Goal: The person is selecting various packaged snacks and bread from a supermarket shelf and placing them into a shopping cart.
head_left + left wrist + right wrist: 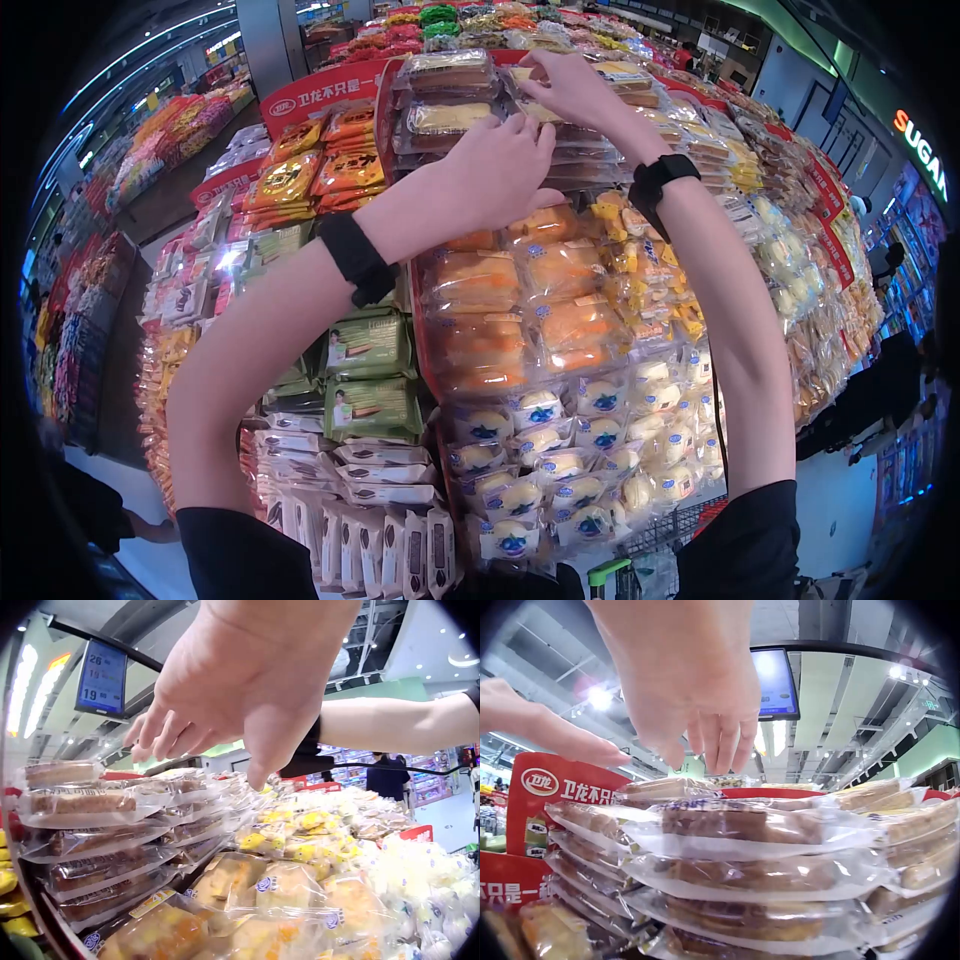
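Observation:
Stacks of flat sliced cakes (450, 118) in clear wrappers stand at the back of the display. My left hand (500, 165) reaches in front of them, fingers loosely bent; in the left wrist view the hand (240, 690) hangs above the wrapped packs (97, 802) and holds nothing. Further back, my right hand (575, 90) is over the neighbouring stack. In the right wrist view its fingers (727, 739) point down just above the top packs (742, 825), with nothing between them. Nearer me, under the left hand, lie bagged orange-topped breads (480, 345).
Green packets (370, 345) and small white-wrapped bars fill the left section, orange bags (290, 175) behind them. Bagged round buns (600, 435) lie at the front. A red sign strip (325, 100) edges the back. A cart's green handle (608, 572) shows below.

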The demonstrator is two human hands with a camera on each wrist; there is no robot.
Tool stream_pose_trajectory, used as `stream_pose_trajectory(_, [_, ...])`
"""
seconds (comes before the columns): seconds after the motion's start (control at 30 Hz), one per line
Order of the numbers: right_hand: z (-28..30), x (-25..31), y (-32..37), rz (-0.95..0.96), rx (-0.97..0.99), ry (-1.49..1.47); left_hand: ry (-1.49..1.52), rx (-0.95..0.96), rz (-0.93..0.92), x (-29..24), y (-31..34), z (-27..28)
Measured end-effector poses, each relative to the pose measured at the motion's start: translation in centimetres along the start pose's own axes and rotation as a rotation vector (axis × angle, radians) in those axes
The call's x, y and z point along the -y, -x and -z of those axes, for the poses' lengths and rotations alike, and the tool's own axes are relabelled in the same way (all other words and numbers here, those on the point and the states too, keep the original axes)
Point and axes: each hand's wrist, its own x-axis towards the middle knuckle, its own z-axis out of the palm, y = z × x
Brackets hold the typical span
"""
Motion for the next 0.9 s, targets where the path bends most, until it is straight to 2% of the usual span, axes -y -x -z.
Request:
stream_pose_trajectory(0.03, [-0.9, 0.5, -1.0, -0.002, -0.061, 0.016, 0.008, 0.008, -0.005, -0.2, 0.8, 0.5])
stream_pose_trajectory(0.17, [-4.0, 1.8, -5.1, -0.158, -0.074, 0.074, -0.019, -0.136, -0.024, -0.5, 3.8, 0.7])
stream_pose_trajectory(0.27, [-4.7, 2.7, -6.2, -0.250, -0.053, 0.079, 0.009, -0.130, -0.014, -0.6, 5.6, 0.8])
stream_pose_trajectory(0.3, [-5.4, 2.4, -6.4, -0.259, -0.083, 0.095, 0.030, -0.077, -0.006, -0.6, 6.0, 1.2])
stream_pose_trajectory(0.37, [-6.8, 1.7, -6.7, -0.277, -0.138, 0.127, 0.031, -0.121, -0.015, -0.2, 6.8, 0.9])
stream_pose_trajectory(0.47, [-7.5, 0.8, -6.7, -0.184, -0.159, 0.175, 0.056, -0.141, -0.020, 0.6, 7.5, 0.5])
stream_pose_trajectory(0.57, [-6.4, 2.6, -5.7, -0.200, -0.179, 0.150, 0.086, -0.129, 0.004, 0.9, 7.4, 0.5])
stream_pose_trajectory(0.67, [-4.7, 2.7, -5.1, -0.129, -0.283, 0.063, 0.141, -0.173, 0.054, 1.5, 7.3, 0.4])
stream_pose_trajectory(0.7, [-4.1, 2.2, -5.3, -0.070, -0.291, 0.115, 0.157, -0.210, 0.076, 1.8, 7.2, 0.2])
stream_pose_trajectory(0.73, [-3.9, 2.0, -5.2, -0.050, -0.378, 0.074, 0.172, -0.247, 0.097, 2.0, 7.0, 0.1])
stream_pose_trajectory(0.8, [-2.9, 1.7, -4.9, -0.011, -0.557, -0.006, 0.349, -0.310, 0.202, 2.5, 6.5, -0.4])
stream_pose_trajectory(0.83, [-1.6, 1.9, -4.2, -0.036, -0.493, -0.059, 0.439, -0.339, 0.252, 2.6, 6.1, -0.2])
stream_pose_trajectory(0.9, [1.7, 3.8, -2.6, -0.186, -0.377, -0.174, 1.116, -0.284, 0.521, 2.9, 5.2, 0.5])
